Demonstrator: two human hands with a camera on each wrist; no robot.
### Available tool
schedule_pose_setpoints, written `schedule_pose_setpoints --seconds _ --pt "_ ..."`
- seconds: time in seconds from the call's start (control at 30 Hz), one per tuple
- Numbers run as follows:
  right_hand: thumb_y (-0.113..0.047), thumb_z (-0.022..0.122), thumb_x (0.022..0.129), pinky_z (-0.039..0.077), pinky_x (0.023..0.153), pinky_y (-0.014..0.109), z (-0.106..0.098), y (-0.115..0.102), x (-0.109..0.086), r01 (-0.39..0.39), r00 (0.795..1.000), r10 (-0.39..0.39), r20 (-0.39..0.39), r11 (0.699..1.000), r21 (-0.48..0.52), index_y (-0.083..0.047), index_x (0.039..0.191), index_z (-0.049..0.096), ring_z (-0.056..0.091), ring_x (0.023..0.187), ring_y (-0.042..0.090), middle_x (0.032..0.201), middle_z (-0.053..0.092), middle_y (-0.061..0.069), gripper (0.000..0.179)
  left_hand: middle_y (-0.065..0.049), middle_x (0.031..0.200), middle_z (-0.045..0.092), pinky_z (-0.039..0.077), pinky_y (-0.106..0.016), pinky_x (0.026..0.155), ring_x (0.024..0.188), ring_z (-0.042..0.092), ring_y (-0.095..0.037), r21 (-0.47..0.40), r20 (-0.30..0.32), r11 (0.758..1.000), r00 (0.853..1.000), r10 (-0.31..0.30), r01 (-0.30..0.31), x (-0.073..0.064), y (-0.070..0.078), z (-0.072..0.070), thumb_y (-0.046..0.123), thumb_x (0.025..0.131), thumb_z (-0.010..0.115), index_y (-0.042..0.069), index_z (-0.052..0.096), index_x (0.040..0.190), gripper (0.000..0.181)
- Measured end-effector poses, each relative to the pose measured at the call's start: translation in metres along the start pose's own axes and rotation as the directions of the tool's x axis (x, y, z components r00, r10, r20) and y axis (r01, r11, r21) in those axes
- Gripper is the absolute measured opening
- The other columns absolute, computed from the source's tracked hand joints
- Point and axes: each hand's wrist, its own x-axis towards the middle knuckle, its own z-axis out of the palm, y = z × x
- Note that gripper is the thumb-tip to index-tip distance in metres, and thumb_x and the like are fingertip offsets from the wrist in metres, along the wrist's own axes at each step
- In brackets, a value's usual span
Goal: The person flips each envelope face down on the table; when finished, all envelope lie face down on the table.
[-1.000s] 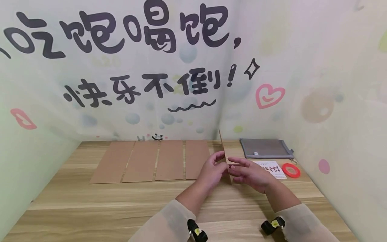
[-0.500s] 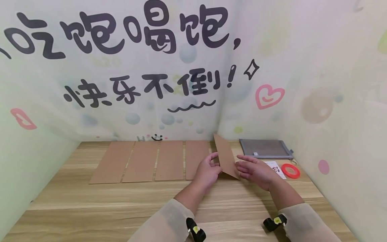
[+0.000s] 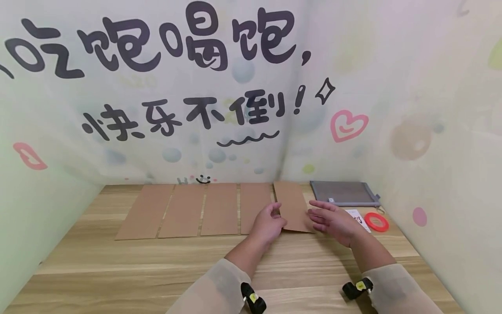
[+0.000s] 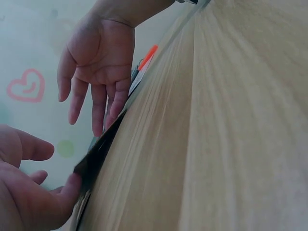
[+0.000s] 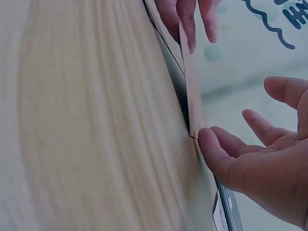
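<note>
A brown cardboard rectangle (image 3: 292,207) lies tilted at the right end of a row of similar pieces, its left edge raised off the table. My left hand (image 3: 268,224) holds that raised edge near its front corner by the fingertips; part of the grip is hidden. Relaxed fingers of my right hand (image 3: 333,222) are at the piece's lower right edge. In the right wrist view, a fingertip (image 5: 208,139) appears to touch its corner. The left wrist view shows the dark underside (image 4: 98,156) of the cardboard above the wood.
Several flat cardboard pieces (image 3: 219,209) lie side by side on the wooden table (image 3: 157,274). At the right are a grey mesh zip pouch (image 3: 343,193), a white printed card (image 3: 358,218) partly behind my right hand, and a red ring (image 3: 376,222). A printed curtain (image 3: 176,152) hangs behind.
The cardboard piece has tipped from nearly upright to almost flat, its face turning up. My right hand has shifted slightly right; my left hand has moved slightly left with the edge.
</note>
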Motion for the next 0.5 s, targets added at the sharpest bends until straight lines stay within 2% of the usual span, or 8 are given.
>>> schedule_pose_setpoints --seconds 0.13,0.27,0.4,0.5 --pt "-0.028 0.042 0.117 0.05 0.12 0.045 -0.001 0.002 0.002 0.002 1.0 -0.002 -0.004 1.0 -0.005 -0.003 0.168 0.028 0.036 0.16 0.044 0.173 0.033 0.026 0.059 -0.017 0.164 0.05 0.052 -0.046 0.117 0.149 0.053 -0.036 0.024 0.014 1.0 1.0 -0.002 0.002 -0.001 -0.001 0.001 0.002 0.093 0.067 0.007 0.052 0.156 0.064" --pt "-0.027 0.043 0.116 0.053 0.118 0.041 -0.001 0.003 0.003 0.007 1.0 -0.007 -0.003 1.0 -0.006 -0.002 0.168 0.028 0.035 0.16 0.045 0.173 0.032 0.027 0.059 -0.023 0.164 0.049 0.047 -0.05 0.122 0.152 0.049 -0.039 0.051 0.026 0.999 1.0 0.003 -0.004 -0.004 0.001 0.002 0.0 0.093 0.067 0.004 0.052 0.155 0.064" --pt "-0.028 0.048 0.115 0.055 0.114 0.037 0.002 0.002 0.003 0.02 0.999 -0.02 -0.026 1.0 0.001 -0.002 0.167 0.029 0.035 0.159 0.045 0.173 0.032 0.026 0.061 -0.022 0.167 0.045 0.039 -0.054 0.128 0.157 0.042 -0.041 0.068 0.04 0.998 0.999 -0.009 0.007 -0.008 0.008 -0.002 0.002 0.095 0.067 0.008 0.05 0.157 0.064" --pt "-0.03 0.054 0.113 0.055 0.114 0.038 0.007 -0.001 0.003 0.053 0.996 -0.056 -0.064 0.997 -0.052 -0.004 0.166 0.034 0.036 0.159 0.042 0.172 0.035 0.025 0.063 -0.018 0.168 0.044 0.037 -0.055 0.129 0.158 0.04 -0.041 0.074 0.043 0.997 0.999 0.0 -0.003 -0.011 0.016 -0.007 0.005 0.096 0.067 0.012 0.051 0.157 0.063"
